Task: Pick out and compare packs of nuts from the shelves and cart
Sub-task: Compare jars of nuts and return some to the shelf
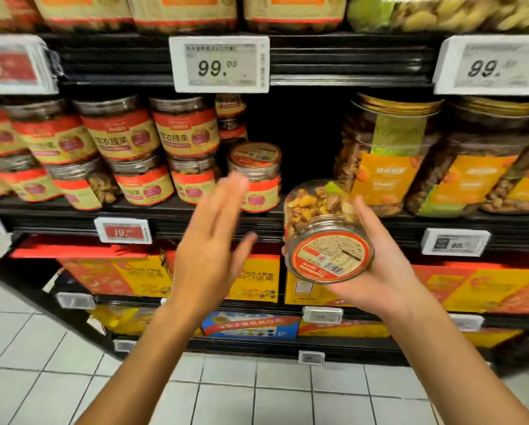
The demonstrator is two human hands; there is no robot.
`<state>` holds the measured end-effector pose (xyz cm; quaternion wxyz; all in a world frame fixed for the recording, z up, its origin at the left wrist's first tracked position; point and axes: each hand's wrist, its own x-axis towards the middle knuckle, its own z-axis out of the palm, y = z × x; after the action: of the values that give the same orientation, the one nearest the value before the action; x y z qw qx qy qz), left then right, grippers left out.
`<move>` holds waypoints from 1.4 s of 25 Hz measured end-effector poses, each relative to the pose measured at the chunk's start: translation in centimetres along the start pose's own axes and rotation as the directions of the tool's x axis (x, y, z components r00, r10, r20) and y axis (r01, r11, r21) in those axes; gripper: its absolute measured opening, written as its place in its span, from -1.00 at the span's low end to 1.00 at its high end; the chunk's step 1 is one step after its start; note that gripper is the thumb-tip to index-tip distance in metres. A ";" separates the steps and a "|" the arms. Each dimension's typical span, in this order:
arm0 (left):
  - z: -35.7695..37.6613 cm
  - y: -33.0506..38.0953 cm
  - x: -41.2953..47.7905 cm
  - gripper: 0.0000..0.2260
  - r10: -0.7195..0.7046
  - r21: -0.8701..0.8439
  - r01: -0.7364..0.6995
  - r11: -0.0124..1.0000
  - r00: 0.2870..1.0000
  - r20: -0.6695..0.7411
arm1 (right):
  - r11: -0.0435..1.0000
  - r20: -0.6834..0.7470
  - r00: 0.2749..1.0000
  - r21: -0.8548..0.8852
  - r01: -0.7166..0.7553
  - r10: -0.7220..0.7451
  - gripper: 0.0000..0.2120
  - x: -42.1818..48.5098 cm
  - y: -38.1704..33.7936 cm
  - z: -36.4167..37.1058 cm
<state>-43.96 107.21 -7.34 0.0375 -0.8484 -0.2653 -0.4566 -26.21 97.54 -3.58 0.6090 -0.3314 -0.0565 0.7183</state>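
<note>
Head view: nut aisle from close in front, both bare hands raised before the middle shelf.
Held jar: clear round tub of mixed nuts, tipped over with a labelled round end toward the camera, just in front of the shelf edge.
Right hand: curled round the held jar from beneath and from the right, fingers along its wall.
Left hand: empty, fingers straight, blurred, just left of the held jar and apart from it.
Handling: likely stiff, smooth plastic, a little slippery; full, so of moderate weight; wall perhaps yielding under a hard squeeze. Best taken round the wall near the lid rim, or cradled from below as now.
Lone jar: upright at the shelf front, behind the left hand's fingertips; touching or apart, impossible to tell.
Stacked jars: two tiers, leaning, packed tight; risk of toppling if one pulled from the lower tier.
Large jars: gold-lidded, close on the right, crowding the dark gap.
Price tag: jutting from the shelf above, low over any lift.
</note>
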 end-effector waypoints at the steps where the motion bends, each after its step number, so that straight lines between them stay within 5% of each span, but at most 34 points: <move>1: -0.8 0.3 0.2 -0.32 0.153 0.010 -0.156 0.988 0.979 0.138 | 0.996 -0.011 0.999 -0.071 -0.045 0.045 -0.44 0.1 0.2 0.5; 3: -1.8 1.4 1.0 -0.29 0.318 -0.061 -0.315 0.947 0.901 0.295 | 0.978 -0.039 0.991 -0.163 -0.131 0.126 -0.42 0.2 0.8 1.3; 5: -2.5 2.0 1.5 -0.29 0.369 -0.119 -0.349 0.929 0.884 0.286 | 0.967 0.013 0.988 -0.204 -0.151 0.157 -0.35 0.3 1.3 1.8; 7: -2.9 2.0 1.2 -0.27 0.224 -0.261 -0.158 0.952 0.943 0.248 | 0.973 0.102 0.985 -0.202 -0.115 0.138 -0.23 0.3 1.5 2.3; 8: -3.2 2.1 1.1 -0.29 0.005 -0.389 0.094 0.916 0.969 0.246 | 0.963 0.117 0.989 -0.264 -0.056 0.089 -0.18 0.4 1.8 2.3; 10: -3.5 2.6 0.9 -0.38 -0.445 -0.655 0.567 0.500 0.817 0.367 | 0.853 0.084 0.986 -0.496 0.166 -0.143 -0.25 0.3 3.2 2.1; 12: -2.9 2.3 0.5 -0.51 -0.573 -0.732 0.679 0.056 0.622 0.534 | 0.659 0.011 0.879 -0.658 0.365 -0.476 -0.49 0.1 5.2 2.1; 14: -3.0 1.7 0.7 -0.61 -0.553 -0.722 0.687 -0.076 0.574 0.604 | 0.514 0.089 0.778 -0.703 0.491 -0.622 -0.60 -0.3 6.7 2.4; 19: -4.6 1.4 2.8 -0.39 -0.446 -0.762 0.643 -0.081 0.660 0.604 | 0.343 0.328 0.732 -0.721 0.603 -0.598 -0.58 -1.1 6.8 4.2; 22: -4.8 1.9 4.0 -0.48 -0.486 -0.832 0.545 -0.105 0.702 0.521 | 0.179 0.356 0.676 -0.789 0.587 -0.646 -0.51 -0.9 5.2 5.7; 25: -4.4 1.7 6.2 -0.52 -0.551 -0.882 0.471 0.014 0.740 0.386 | 0.217 0.406 0.670 -0.733 0.645 -0.621 -0.50 0.1 3.5 7.1; 28: -3.0 0.9 8.1 -0.45 -0.574 -0.859 0.491 0.147 0.749 0.330 | 0.263 0.450 0.660 -0.668 0.696 -0.601 -0.02 2.2 2.5 6.4; 30: -1.8 0.3 9.3 -0.40 -0.564 -0.818 0.539 0.202 0.747 0.353 | 0.270 0.463 0.654 -0.652 0.709 -0.598 0.07 3.6 1.7 6.1; 35: 0.8 -1.9 11.3 -0.57 -0.515 -0.866 0.455 0.205 0.803 0.300 | 0.329 0.445 0.653 -0.607 0.723 -0.613 -0.55 7.0 0.1 6.3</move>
<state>-39.24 113.82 0.82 -0.5709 -0.5833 -0.2202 -0.5342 -30.05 105.96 -1.61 0.6512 -0.4461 -0.5161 0.3324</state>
